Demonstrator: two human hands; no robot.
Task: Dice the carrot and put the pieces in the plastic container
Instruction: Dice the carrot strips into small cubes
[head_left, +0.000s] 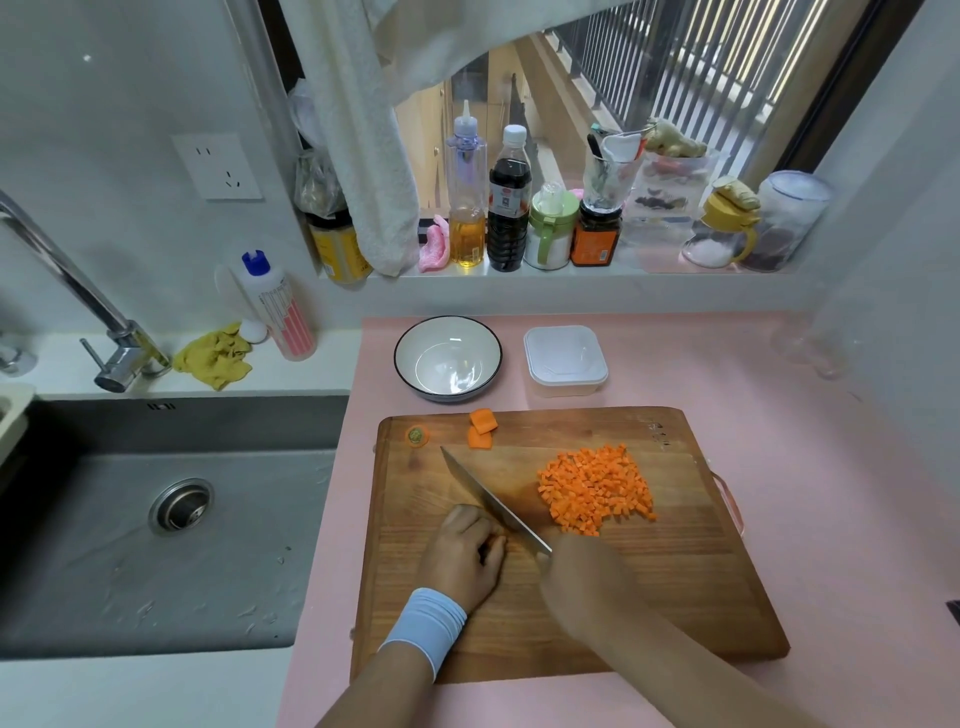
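Standing by the desk (779, 415), I see only the one view, from the person's head, looking down on a wooden cutting board (675, 597) laid on the pink surface. The right hand (582, 577) is blurred, its fingers wrapped round the handle of a knife (493, 501) whose blade runs from near that hand up and to the left across the board. The left hand (465, 553), with a pale blue wristband, sits curled on the left side of the blade, fingers tucked narrow and pressed close to the steel. I cannot tell whether a bit of carrot lies under them; the knuckles hide it.

The diced carrot (595, 491) lies heaped on the board, to the right of the blade and just beyond the right hand. Two larger uncut carrot chunks (482, 428) rest near the far edge, with the trimmed carrot top (416, 435) to their left. The plastic container (565, 358) stands empty past the board's far edge, almost straight beyond the heap, beside a white bowl (448, 358).

My guess is that dicing is nearly done. The heap is nearer the right hand, while the chunks lie beyond the left hand.
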